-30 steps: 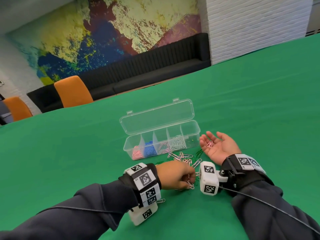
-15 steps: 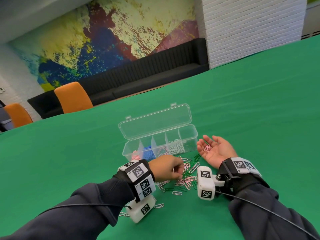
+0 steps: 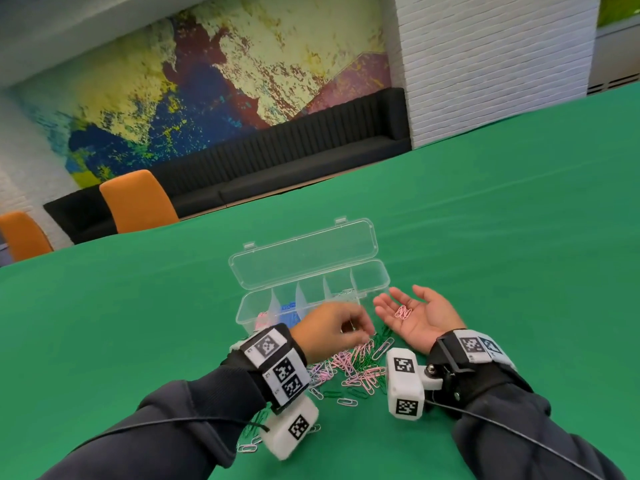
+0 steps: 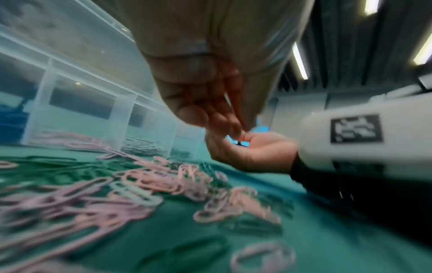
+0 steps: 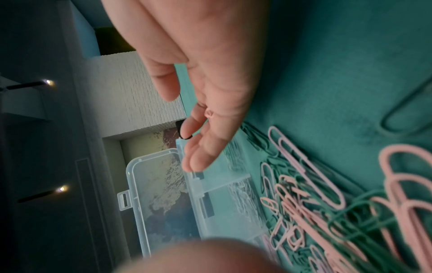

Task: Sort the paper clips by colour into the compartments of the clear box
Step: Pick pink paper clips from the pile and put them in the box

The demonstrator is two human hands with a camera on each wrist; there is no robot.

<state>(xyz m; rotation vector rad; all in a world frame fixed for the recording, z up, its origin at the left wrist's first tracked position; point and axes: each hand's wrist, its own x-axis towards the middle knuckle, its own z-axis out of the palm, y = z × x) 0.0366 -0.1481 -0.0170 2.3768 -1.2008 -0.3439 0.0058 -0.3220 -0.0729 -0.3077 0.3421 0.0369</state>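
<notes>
Low in the head view, between the two dark sleeves, a loose heap of pink, green and white paper clips (image 3: 349, 370) lies on the green table (image 3: 502, 237). Just above the heap, at centre frame, the left hand (image 3: 329, 329) hovers knuckles up, fingers curled with tips drawn together; motion blur hides whether they pinch a clip. Right of it, the right hand (image 3: 420, 318) rests palm up, fingers spread and relaxed, a few pink clips (image 3: 402, 311) lying loose in the palm. Beyond both hands stands the clear box (image 3: 313, 292), lid open, pink, blue and white clips in its compartments.
</notes>
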